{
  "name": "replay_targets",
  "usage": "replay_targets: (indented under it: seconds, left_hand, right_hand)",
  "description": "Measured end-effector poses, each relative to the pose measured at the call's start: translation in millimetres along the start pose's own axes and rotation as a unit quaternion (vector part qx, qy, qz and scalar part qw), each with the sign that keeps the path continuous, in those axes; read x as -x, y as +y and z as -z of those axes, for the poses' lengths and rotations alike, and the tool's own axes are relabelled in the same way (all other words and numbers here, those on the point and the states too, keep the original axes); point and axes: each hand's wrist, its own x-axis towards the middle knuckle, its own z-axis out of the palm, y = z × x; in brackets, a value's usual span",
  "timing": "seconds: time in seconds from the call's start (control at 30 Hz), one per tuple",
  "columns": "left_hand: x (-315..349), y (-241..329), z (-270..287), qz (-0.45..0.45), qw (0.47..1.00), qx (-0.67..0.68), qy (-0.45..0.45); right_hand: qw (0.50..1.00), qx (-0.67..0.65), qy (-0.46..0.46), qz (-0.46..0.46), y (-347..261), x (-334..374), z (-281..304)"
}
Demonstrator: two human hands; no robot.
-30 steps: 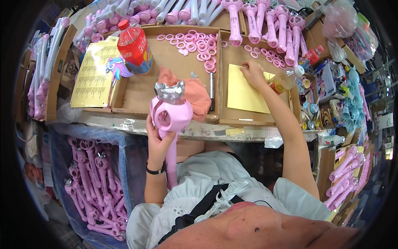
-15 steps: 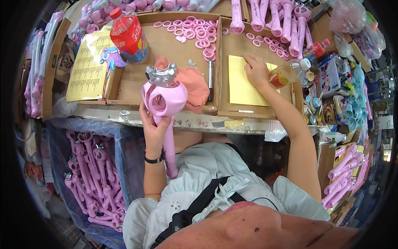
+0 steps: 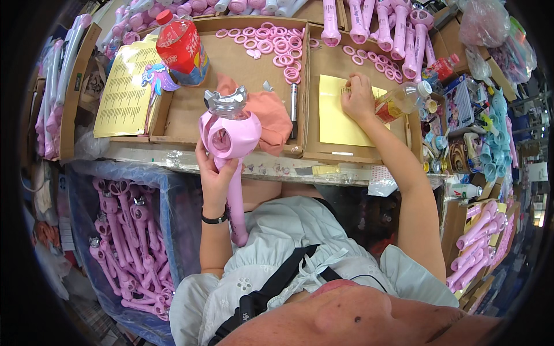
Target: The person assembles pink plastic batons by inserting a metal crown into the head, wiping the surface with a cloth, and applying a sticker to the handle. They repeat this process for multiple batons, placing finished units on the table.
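Observation:
Upright in front of my chest is a pink toy wand (image 3: 234, 138) with a round, open-sided head and a silver crown on top. My left hand (image 3: 214, 176) is closed round its handle just below the head. My right hand (image 3: 358, 99) lies over a yellow sheet (image 3: 340, 124) in the right-hand cardboard tray, its fingers curled together at the printed upper part. Whatever is between those fingertips is hidden. Beside that hand a clear bottle (image 3: 398, 102) with a white cap lies tilted. An orange cloth (image 3: 271, 124) sits behind the wand.
A cardboard tray (image 3: 190, 124) holds pink rings (image 3: 280, 46), a marker (image 3: 294, 109) and a red-labelled bottle (image 3: 183, 52). Yellow printed sheets (image 3: 121, 98) stand at left. Below, a blue-lined bin (image 3: 167, 230) contains many pink wands. More wands (image 3: 398, 29) lie at the far side.
The fingers of my right hand have drawn up from lying stretched on the yellow sheet to a curled, pinched shape. My left hand and the wand have hardly moved.

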Motion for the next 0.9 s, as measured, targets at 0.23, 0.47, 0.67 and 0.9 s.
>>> replay_targets:
  seconds: [0.23,0.47,0.67,0.9]
  left_hand:
    - [-1,2,-1,0.004,1.000,0.003,-0.001]
    - [-1,3,-1,0.008,1.000,0.006,-0.001]
    - [-2,3,3,0.020,0.999,0.024,-0.010]
    - [2,40,22,-0.219,0.940,0.258,-0.039]
  right_hand:
    - [0.990,0.021,-0.131,-0.040,-3,-3,4]
    - [0.976,0.002,-0.218,0.005,-7,-7,28]
    - [0.957,0.001,-0.285,-0.056,-21,-12,48]
    - [0.986,0.037,-0.166,0.002,-29,0,62]
